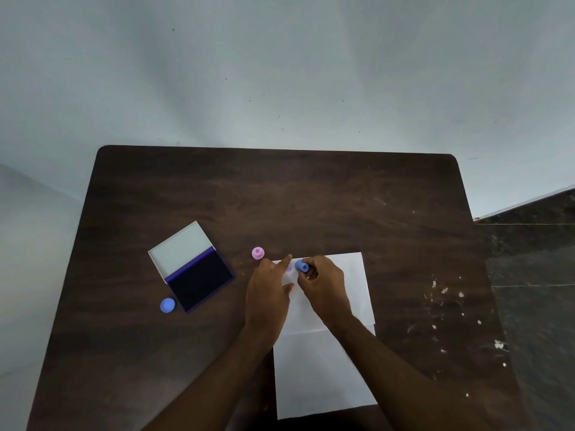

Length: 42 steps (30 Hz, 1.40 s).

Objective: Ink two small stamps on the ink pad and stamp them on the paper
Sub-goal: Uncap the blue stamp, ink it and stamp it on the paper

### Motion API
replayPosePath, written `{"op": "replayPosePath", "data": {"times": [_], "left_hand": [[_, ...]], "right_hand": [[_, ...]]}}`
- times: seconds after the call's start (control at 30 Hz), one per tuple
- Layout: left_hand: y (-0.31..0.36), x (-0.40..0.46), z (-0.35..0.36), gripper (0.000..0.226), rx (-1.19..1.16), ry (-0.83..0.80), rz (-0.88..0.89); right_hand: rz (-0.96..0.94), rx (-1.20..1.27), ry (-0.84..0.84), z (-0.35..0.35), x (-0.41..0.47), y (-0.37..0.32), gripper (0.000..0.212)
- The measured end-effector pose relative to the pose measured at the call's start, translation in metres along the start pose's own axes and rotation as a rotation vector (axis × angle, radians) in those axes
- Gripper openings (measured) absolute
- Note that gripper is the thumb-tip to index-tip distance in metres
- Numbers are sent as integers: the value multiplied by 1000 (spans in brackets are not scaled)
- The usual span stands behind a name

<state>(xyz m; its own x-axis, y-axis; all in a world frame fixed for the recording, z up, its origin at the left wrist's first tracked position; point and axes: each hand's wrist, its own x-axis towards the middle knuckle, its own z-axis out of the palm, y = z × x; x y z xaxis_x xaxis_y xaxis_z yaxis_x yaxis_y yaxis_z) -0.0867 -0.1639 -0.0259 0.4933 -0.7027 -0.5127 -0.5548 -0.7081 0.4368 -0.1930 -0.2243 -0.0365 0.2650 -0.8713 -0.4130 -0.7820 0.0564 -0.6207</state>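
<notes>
A white sheet of paper (323, 362) lies on the dark wooden table (280, 197), with a purple stamped mark (289, 268) near its top left corner. My right hand (323, 287) holds a small blue stamp (301, 265) just right of that mark, over the paper's top edge. My left hand (269, 293) rests flat on the paper's left edge, fingers spread, holding nothing. A pink stamp (258, 253) stands on the table just above my left hand. The open ink pad (199, 279), dark purple with its white lid folded back, sits to the left.
A blue round cap (167, 305) lies at the ink pad's lower left corner. White paint flecks (448, 293) mark the table's right side. A pale wall rises behind the table, and dark floor shows at the right.
</notes>
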Motion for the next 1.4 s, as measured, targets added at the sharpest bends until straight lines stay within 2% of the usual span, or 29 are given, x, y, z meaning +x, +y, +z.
{"op": "replayPosePath", "data": {"times": [0.13,0.43,0.47,0.6,0.73,0.8,0.87,0.93,0.97,1.07,1.27,1.3,1.33,1.4], "left_hand": [[6,6,-4,61,13,-42,-76],[17,14,-14,55,-224,-182,-348],[17,13,-15,54,-219,-193,-326],[13,-16,-17,35,-278,-30,-4],[20,11,-25,57,-344,-240,-411],[24,17,-26,61,-319,-226,-459],[24,9,-28,57,-236,-251,-330],[15,-6,-23,41,-283,-159,-105],[12,-6,-20,39,-275,-141,-47],[14,8,-22,52,-185,-281,-214],[17,13,-17,47,-280,-309,-213],[17,18,-17,51,-225,-336,-197],[17,15,-20,56,-189,-356,-251],[17,17,-20,55,-171,-325,-261]], "right_hand": [[7,0,-10,2,2,-1,26],[31,-25,-28,4,8,4,28],[33,-30,-37,4,9,4,28],[42,-42,-45,5,11,4,28],[63,-69,-62,6,13,2,29],[77,-96,-67,5,16,-3,26],[85,-143,-79,2,20,-10,20],[73,-182,-103,-3,26,-17,20],[62,-195,-118,-5,28,-20,21],[58,-206,-146,-10,35,-27,24],[77,-203,-147,-9,39,-29,25],[78,-200,-144,-9,39,-29,25],[78,-199,-143,-9,39,-28,25],[82,-197,-143,-8,38,-29,24]]}}
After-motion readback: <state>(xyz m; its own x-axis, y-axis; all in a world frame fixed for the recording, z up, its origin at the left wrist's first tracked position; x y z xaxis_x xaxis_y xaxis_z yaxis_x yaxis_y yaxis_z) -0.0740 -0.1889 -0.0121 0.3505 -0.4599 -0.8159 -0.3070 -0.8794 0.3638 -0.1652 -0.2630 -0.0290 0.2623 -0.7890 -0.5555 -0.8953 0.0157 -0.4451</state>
